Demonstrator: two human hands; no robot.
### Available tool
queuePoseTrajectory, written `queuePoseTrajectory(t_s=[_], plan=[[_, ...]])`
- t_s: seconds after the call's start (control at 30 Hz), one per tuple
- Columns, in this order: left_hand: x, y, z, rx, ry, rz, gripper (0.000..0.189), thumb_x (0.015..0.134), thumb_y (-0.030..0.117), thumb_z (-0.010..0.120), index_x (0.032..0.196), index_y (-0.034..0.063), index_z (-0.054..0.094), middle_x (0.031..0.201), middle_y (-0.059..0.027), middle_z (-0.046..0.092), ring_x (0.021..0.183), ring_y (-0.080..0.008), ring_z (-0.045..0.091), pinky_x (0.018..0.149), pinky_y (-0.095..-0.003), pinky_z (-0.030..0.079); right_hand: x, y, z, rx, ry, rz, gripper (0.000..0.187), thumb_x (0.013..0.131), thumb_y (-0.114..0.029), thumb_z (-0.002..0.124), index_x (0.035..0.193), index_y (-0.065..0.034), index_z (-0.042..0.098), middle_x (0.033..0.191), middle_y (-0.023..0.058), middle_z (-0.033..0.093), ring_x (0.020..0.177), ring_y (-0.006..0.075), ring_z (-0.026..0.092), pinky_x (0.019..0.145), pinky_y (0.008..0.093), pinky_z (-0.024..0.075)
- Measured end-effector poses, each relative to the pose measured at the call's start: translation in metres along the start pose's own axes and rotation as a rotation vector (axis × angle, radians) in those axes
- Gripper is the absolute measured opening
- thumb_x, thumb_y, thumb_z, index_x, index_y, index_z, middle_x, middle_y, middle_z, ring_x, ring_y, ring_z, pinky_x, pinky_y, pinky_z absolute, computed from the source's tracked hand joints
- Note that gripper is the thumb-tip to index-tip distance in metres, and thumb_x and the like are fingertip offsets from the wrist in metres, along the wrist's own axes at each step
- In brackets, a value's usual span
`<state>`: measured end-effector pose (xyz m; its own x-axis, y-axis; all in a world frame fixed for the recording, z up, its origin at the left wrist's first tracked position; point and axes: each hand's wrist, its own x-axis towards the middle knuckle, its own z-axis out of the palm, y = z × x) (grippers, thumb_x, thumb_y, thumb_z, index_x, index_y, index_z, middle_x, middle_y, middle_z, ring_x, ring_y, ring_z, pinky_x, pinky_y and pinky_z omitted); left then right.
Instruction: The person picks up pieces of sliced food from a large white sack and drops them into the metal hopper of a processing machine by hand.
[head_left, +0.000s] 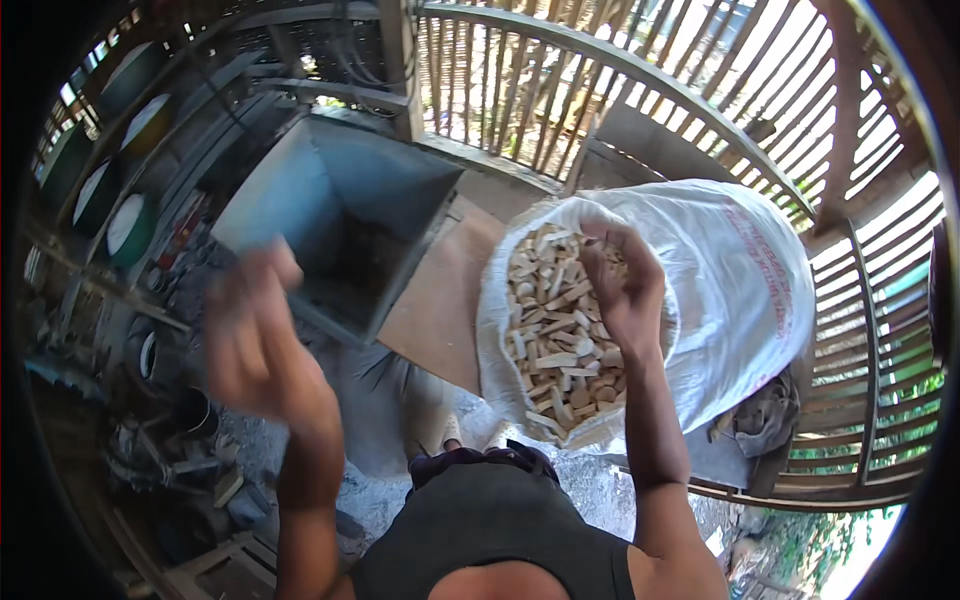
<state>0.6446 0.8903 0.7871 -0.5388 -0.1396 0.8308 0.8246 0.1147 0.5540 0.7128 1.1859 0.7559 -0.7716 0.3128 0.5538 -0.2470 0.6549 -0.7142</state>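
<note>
A large white woven sack with printing on its side lies with its mouth towards me, filled with pale cut pieces, perhaps dried root chunks. My right hand is at the sack's mouth, over the pieces, fingers curled near the rim; whether anything is between them cannot be told. My left hand is raised to the left, blurred by motion, in front of the near left corner of an open metal hopper. The hopper's inside is dark towards the bottom, and its contents cannot be made out.
A brown board lies between hopper and sack. Slatted wooden walls stand behind and to the right. Several round containers sit on a rack at the left. A grey sack stands below the hopper. A dark cloth lies beside the white sack.
</note>
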Motion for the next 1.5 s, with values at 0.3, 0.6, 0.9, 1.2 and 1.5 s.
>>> queuePoseTrajectory(t_s=[0.3, 0.6, 0.9, 1.2, 1.5], plan=[[-0.241, -0.023, 0.12, 0.321, -1.114, -0.329, 0.117, 0.066, 0.044, 0.086, 0.153, 0.0005, 0.022, 0.157, -0.0273, 0.026, 0.147, -0.0445, 0.024, 0.12, -0.0555, 0.019, -0.136, 0.068, -0.051, -0.967, -0.616, 0.323, 0.128, 0.055, -0.045, 0.086, 0.152, 0.0051, 0.02, 0.156, 0.0306, 0.025, 0.146, 0.0441, 0.025, 0.123, 0.0483, 0.0189], [-0.243, -0.091, 0.185, 0.02, -0.85, -0.332, 0.113, 0.071, 0.058, 0.078, 0.152, -0.0013, 0.025, 0.153, -0.0335, 0.029, 0.144, -0.0483, 0.026, 0.118, -0.0557, 0.024, -0.081, 0.107, -0.043, -0.73, -0.611, 0.427, 0.138, 0.049, -0.041, 0.088, 0.157, -0.0057, 0.01, 0.16, 0.0252, 0.02, 0.147, 0.0491, 0.017, 0.122, 0.0532, 0.0184], [-0.262, -0.056, 0.184, 0.337, -0.736, -0.342, 0.123, 0.064, 0.065, 0.081, 0.151, -0.0029, 0.027, 0.152, -0.0356, 0.029, 0.142, -0.0524, 0.026, 0.116, -0.0569, 0.026, -0.108, 0.112, -0.025, -0.857, -0.412, 0.37, 0.122, 0.06, -0.034, 0.083, 0.158, -0.0062, 0.015, 0.16, 0.025, 0.018, 0.146, 0.0495, 0.017, 0.12, 0.0561, 0.0174], [-0.247, -0.063, 0.188, 0.157, -0.541, -0.488, 0.108, 0.066, 0.059, 0.083, 0.147, 0.0031, 0.037, 0.145, -0.0312, 0.041, 0.135, -0.0476, 0.039, 0.112, -0.0517, 0.035, -0.086, 0.128, -0.018, -0.575, -0.413, 0.41, 0.116, 0.063, -0.043, 0.08, 0.158, -0.0166, 0.02, 0.155, 0.0234, 0.031, 0.142, 0.0448, 0.03, 0.115, 0.0533, 0.0338], [-0.219, -0.071, 0.213, -0.04, -0.522, -0.671, 0.072, 0.083, 0.046, 0.073, 0.138, 0.0046, 0.053, 0.14, -0.0256, 0.047, 0.131, -0.0417, 0.044, 0.108, -0.0481, 0.039, -0.062, 0.15, 0.0, -0.216, -0.285, 0.444, 0.095, 0.073, -0.051, 0.077, 0.149, -0.0097, 0.04, 0.144, 0.0237, 0.049, 0.136, 0.0404, 0.044, 0.111, 0.0485, 0.0385]])
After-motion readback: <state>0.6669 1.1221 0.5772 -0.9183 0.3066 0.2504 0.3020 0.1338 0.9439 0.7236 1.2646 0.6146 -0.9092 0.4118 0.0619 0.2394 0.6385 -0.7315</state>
